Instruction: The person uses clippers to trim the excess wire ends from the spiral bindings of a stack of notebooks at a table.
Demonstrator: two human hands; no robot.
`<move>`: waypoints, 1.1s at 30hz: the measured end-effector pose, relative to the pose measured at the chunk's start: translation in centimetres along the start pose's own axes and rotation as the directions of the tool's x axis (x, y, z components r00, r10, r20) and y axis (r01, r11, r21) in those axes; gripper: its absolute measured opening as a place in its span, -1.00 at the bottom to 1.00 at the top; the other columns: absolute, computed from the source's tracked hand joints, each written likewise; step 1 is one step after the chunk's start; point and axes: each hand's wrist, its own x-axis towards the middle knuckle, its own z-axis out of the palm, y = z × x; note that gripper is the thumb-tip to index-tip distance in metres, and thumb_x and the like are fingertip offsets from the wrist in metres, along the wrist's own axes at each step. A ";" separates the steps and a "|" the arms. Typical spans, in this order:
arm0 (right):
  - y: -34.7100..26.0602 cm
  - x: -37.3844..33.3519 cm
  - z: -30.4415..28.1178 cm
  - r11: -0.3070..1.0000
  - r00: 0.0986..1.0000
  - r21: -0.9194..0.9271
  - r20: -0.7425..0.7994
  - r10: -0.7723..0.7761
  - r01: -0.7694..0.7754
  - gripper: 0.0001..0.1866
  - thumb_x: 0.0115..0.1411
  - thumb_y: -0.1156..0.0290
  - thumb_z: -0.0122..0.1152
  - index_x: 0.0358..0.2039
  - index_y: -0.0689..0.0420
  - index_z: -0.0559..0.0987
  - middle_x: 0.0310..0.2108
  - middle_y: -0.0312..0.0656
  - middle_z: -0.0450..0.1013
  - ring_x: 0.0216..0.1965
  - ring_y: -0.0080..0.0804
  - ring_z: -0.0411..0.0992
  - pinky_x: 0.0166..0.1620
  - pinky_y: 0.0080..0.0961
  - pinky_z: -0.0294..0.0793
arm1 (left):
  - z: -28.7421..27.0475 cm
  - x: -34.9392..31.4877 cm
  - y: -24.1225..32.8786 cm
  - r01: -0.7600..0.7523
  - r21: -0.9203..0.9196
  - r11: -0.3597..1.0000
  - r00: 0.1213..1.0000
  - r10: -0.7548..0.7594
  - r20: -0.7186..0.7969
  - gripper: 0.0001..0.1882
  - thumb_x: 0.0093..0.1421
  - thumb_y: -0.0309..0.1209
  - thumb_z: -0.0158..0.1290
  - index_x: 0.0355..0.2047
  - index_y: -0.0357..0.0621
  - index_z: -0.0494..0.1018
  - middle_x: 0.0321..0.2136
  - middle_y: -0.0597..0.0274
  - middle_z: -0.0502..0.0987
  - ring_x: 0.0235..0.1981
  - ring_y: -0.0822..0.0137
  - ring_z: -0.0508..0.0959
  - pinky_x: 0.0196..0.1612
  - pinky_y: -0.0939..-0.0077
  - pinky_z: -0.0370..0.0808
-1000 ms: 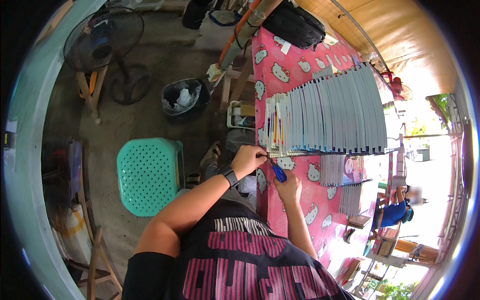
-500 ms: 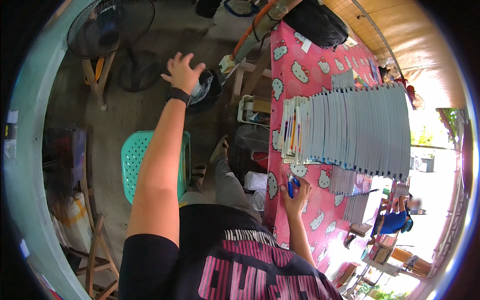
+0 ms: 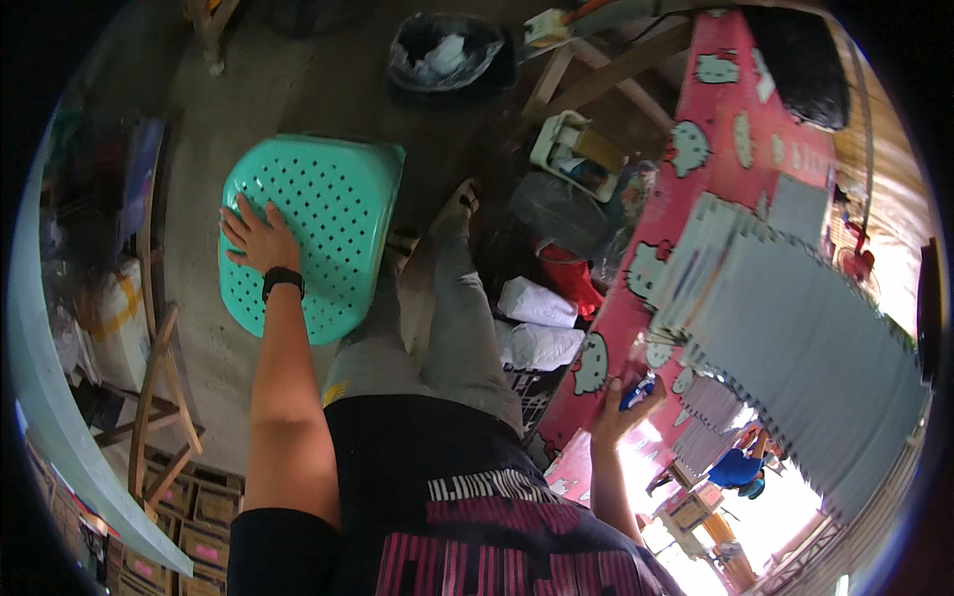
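My left hand (image 3: 264,238) rests on the seat of a green plastic stool (image 3: 323,223) with rows of small holes. Its fingers are spread over the surface. At the edge of a pink table (image 3: 596,417), my right hand (image 3: 621,415) is closed around small blue-handled pliers (image 3: 638,391); their working end is hard to make out. Beyond that hand, a tall stack of spiral-bound books (image 3: 795,328) stands on the pink cartoon-print cover.
A black bin (image 3: 402,74) with a plastic liner is on the floor ahead. Under the table are a cream crate (image 3: 545,144) and white packages (image 3: 537,303). Wooden trestle legs (image 3: 159,397) and cardboard boxes (image 3: 209,517) lie to the left. A person in blue (image 3: 733,467) is at far right.
My left hand has come down from above the floor near the bin onto the stool seat. My view has turned left and down; the right hand keeps the pliers.
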 end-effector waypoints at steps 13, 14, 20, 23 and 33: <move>0.7 -0.2 -0.4 0.999 0.995 0.002 0.084 0.047 -0.047 -0.57 0.20 0.26 0.05 -0.02 0.18 0.18 -0.13 -0.18 0.10 -0.10 -0.38 0.10 0.00 -0.37 0.11 | -0.1 -0.2 0.4 -0.056 0.007 0.998 0.994 0.057 -0.092 -0.37 0.26 0.16 -0.32 0.24 0.17 0.11 0.28 0.00 0.01 0.30 -0.01 -0.02 0.19 -0.21 -0.10; 1.0 -0.3 -0.5 0.999 0.994 -0.003 0.106 0.033 -0.033 -0.55 0.19 0.24 0.07 -0.02 0.18 0.19 -0.13 -0.17 0.10 -0.10 -0.38 0.10 0.00 -0.36 0.12 | -0.2 -0.2 0.6 -0.060 0.004 0.998 0.994 0.060 -0.093 -0.37 0.26 0.17 -0.32 0.24 0.17 0.12 0.28 0.00 0.01 0.30 0.00 -0.01 0.19 -0.20 -0.09; 1.8 -1.0 -1.7 1.000 0.983 0.005 0.181 0.012 -0.013 -0.49 0.17 0.18 0.09 -0.01 0.20 0.19 -0.11 -0.15 0.10 -0.09 -0.37 0.11 0.01 -0.34 0.14 | -0.2 -0.3 0.3 -0.092 -0.029 0.995 0.989 0.088 -0.117 -0.33 0.24 0.22 -0.33 0.22 0.12 0.16 0.26 -0.03 0.04 0.27 -0.04 0.03 0.21 -0.13 -0.10; 1.7 -1.1 -1.7 1.000 0.983 0.008 0.183 0.028 -0.030 -0.49 0.18 0.17 0.08 0.00 0.21 0.18 -0.10 -0.14 0.11 -0.09 -0.36 0.12 0.01 -0.33 0.14 | -0.1 -0.2 0.3 -0.103 -0.016 0.995 0.986 0.100 -0.131 -0.33 0.24 0.22 -0.32 0.21 0.11 0.18 0.25 -0.03 0.07 0.27 -0.04 0.05 0.21 -0.13 -0.08; 1.8 -1.6 -2.5 0.997 0.974 0.014 0.215 0.073 -0.078 -0.46 0.20 0.14 0.05 0.03 0.23 0.18 -0.09 -0.12 0.15 -0.09 -0.33 0.15 0.03 -0.28 0.15 | 0.1 0.0 -0.5 -0.159 -0.003 0.987 0.975 0.156 -0.161 -0.33 0.25 0.23 -0.36 0.17 0.11 0.26 0.21 -0.01 0.15 0.24 0.02 0.12 0.21 -0.01 -0.03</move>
